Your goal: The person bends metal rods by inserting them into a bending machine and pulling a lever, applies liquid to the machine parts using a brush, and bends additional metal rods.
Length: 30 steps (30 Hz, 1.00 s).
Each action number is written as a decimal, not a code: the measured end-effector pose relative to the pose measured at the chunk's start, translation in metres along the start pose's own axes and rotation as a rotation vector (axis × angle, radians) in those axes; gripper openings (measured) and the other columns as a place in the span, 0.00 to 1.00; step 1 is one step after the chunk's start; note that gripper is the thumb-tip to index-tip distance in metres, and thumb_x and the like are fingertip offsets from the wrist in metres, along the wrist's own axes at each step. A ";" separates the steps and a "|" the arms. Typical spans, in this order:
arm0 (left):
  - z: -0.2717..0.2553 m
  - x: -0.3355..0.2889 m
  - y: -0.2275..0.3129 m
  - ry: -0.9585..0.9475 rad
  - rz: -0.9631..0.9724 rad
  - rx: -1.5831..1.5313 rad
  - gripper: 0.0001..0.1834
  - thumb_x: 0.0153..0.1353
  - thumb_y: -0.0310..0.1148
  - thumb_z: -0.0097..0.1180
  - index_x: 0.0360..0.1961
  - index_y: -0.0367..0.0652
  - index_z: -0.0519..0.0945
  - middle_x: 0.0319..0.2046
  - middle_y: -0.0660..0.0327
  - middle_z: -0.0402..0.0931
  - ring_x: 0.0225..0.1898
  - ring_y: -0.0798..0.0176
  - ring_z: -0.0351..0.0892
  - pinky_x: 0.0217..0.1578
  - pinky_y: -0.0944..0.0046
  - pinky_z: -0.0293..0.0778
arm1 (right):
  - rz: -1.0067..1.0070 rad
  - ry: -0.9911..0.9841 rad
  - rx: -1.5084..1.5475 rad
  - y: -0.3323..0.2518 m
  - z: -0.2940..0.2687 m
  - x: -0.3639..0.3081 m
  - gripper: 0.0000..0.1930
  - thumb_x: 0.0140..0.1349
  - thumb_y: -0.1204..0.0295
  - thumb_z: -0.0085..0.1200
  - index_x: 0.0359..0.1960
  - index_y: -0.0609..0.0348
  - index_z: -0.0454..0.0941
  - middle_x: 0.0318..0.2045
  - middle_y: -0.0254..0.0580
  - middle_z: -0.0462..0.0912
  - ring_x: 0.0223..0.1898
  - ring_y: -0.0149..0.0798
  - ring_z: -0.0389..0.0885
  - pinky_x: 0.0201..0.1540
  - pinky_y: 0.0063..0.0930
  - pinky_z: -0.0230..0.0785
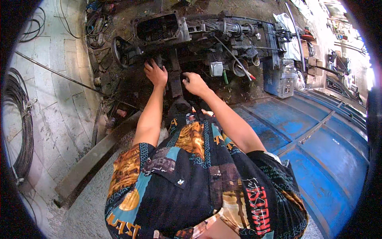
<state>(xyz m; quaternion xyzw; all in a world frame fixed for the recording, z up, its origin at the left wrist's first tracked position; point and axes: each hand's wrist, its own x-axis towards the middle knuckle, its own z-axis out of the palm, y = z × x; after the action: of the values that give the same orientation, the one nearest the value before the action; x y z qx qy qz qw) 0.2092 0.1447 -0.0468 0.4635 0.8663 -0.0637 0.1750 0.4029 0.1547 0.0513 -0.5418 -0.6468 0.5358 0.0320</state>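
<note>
A greasy gearbox housing [157, 30] with an open top, gears showing inside, lies on the dark ground in front of me. My left hand [155, 74] is at its near side, fingers bent over a small dark part just under the housing; what it is cannot be made out. An upright dark metal bar [176, 81] stands between my two hands. To its right, my right hand [194, 85] is curled closed, its fingertips by the bar around something dark and mostly hidden. A black round wheel [118, 51] sits left of the housing.
A long shaft assembly [234, 28] extends right from the housing. A red-tipped rod [238, 61], a green-handled tool [225, 77] and a grey-blue metal box [279, 77] lie right. Blue metal panels [318, 139] cover the right floor. Left are a steel beam [91, 163] and coiled cable [20, 123].
</note>
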 end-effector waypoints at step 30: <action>-0.030 -0.083 0.158 0.153 0.749 -0.402 0.30 0.51 0.28 0.62 0.57 0.34 0.68 0.49 0.45 0.70 0.53 0.40 0.67 0.53 0.47 0.68 | -0.001 0.587 -0.280 0.080 -0.138 -0.026 0.20 0.55 0.71 0.51 0.50 0.66 0.74 0.45 0.56 0.76 0.47 0.59 0.75 0.50 0.49 0.71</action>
<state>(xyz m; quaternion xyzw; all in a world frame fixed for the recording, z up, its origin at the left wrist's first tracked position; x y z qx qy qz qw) 0.3750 0.1771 0.0193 0.7061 0.6439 0.2089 0.2080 0.5524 0.2138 0.0657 -0.6719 -0.6777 0.2623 0.1428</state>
